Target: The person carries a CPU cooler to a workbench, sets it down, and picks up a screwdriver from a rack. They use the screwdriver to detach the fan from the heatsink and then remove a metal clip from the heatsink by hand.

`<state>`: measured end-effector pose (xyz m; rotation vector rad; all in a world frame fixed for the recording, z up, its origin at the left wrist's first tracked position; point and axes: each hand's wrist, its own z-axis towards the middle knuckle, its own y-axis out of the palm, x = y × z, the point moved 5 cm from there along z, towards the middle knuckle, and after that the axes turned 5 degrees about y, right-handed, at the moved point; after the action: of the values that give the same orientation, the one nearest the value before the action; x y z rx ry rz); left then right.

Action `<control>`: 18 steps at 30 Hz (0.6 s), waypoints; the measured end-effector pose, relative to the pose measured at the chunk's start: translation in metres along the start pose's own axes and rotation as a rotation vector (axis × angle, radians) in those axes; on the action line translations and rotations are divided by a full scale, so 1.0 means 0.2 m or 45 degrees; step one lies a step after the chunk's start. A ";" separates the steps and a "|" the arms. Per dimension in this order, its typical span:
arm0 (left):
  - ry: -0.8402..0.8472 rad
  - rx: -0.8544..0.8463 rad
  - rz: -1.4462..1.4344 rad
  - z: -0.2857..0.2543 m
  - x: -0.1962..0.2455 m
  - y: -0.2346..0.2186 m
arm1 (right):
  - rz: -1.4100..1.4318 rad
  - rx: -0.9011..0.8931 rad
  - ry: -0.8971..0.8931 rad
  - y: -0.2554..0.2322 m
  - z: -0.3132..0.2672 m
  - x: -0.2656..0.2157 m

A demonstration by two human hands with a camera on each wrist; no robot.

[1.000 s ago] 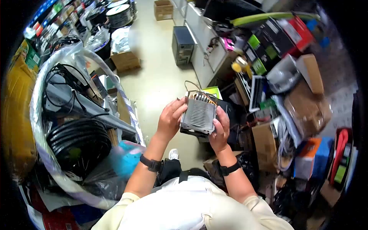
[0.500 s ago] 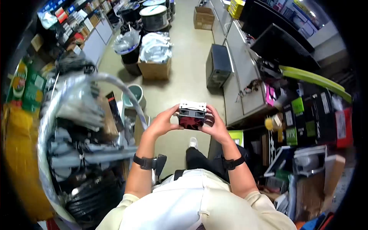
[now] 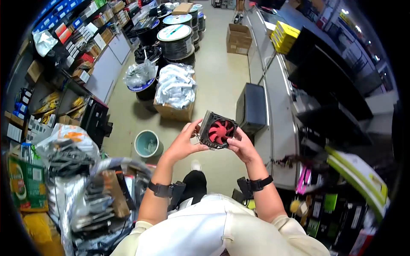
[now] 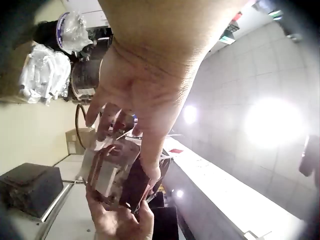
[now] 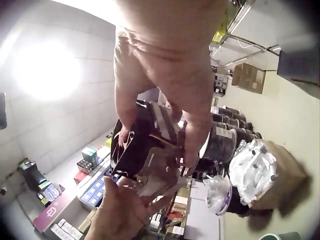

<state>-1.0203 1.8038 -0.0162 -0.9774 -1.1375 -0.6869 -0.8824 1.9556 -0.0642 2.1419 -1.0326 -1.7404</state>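
Note:
A CPU cooler (image 3: 221,131) with a red fan in a black frame and a metal fin stack is held in mid-air before the body. My left hand (image 3: 181,144) grips its left side, thumb at the lower edge and fingers at the upper corner. On the opposite side my right hand (image 3: 244,147) holds it, thumb over the fan's lower right corner. Seen from the left wrist, the cooler (image 4: 107,172) shows its flat metal base and curved pipes. Fins and the dark fan frame (image 5: 140,145) appear between both hands in the right wrist view.
Beneath the arms stands a pale green bin (image 3: 148,144) on the floor. Ahead are a carton with plastic-wrapped goods (image 3: 176,87), cable reels (image 3: 175,40) and a dark computer case (image 3: 251,109) by white cabinets (image 3: 275,85). Clutter and a wrapped hose (image 3: 115,163) lie left, boxes right.
The cooler has been turned over in the hands: first fins faced up, then its edge, now the red fan. The head view has shifted, showing more of the aisle ahead.

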 end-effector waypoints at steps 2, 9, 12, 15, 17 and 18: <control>-0.001 -0.004 0.069 0.25 -0.10 -0.09 | 0.038 -0.041 0.017 -0.06 0.23 -0.09; 0.175 -0.126 0.178 1.23 -0.27 -0.42 | 0.008 -0.021 0.095 -0.25 1.03 -0.60; 0.290 -0.204 0.115 1.62 -0.23 -0.50 | -0.021 -0.022 0.114 -0.30 1.27 -0.84; 0.297 -0.202 0.203 1.98 -0.34 -0.55 | -0.012 0.055 0.115 -0.39 1.52 -1.03; 0.306 -0.200 0.179 2.25 -0.42 -0.60 | -0.041 0.047 0.104 -0.50 1.74 -1.14; 0.307 -0.196 0.169 2.38 -0.46 -0.63 | -0.076 0.054 0.124 -0.55 1.85 -1.19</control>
<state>-1.3566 2.1755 -0.0168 -1.0586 -0.8106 -0.7700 -1.1955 2.2834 -0.0460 2.2805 -0.9993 -1.6351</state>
